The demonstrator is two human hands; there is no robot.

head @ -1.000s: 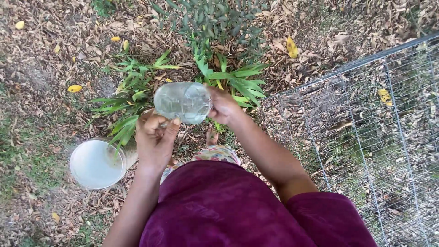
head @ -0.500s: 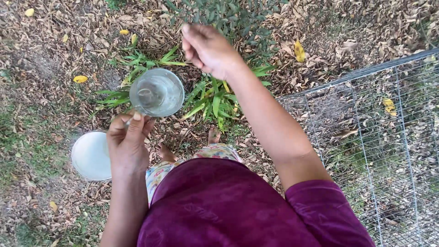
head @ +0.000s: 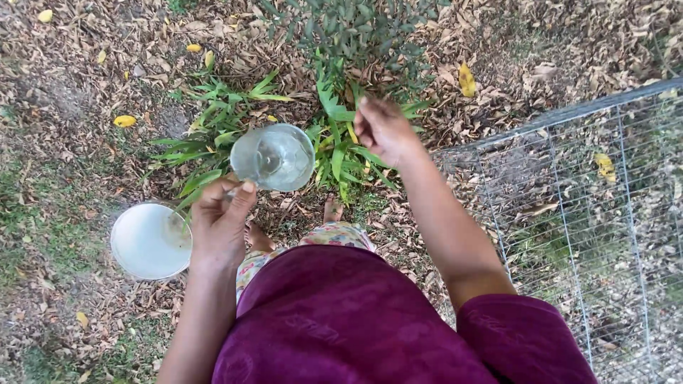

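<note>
My left hand [head: 220, 217] grips a clear plastic bottle [head: 274, 158] low down by its narrow end, so the round base faces up at me. There is water inside it. My right hand [head: 384, 129] hovers just right of the bottle, apart from it, with the fingers bunched together and nothing visible in them. Both hands are above a clump of green long-leaved plants [head: 334, 153]. My bare feet [head: 331, 210] stand on dry leaves just below the bottle.
A white round bucket [head: 149, 242] sits on the ground to the left of my left hand. A wire mesh fence [head: 569, 206] runs along the right side. Dry brown leaves and patchy grass cover the ground.
My right hand let go of the bottle's base, swung up over the plants, then came back down beside the bottle. The bottle shifted left, then back right, still in my left hand.
</note>
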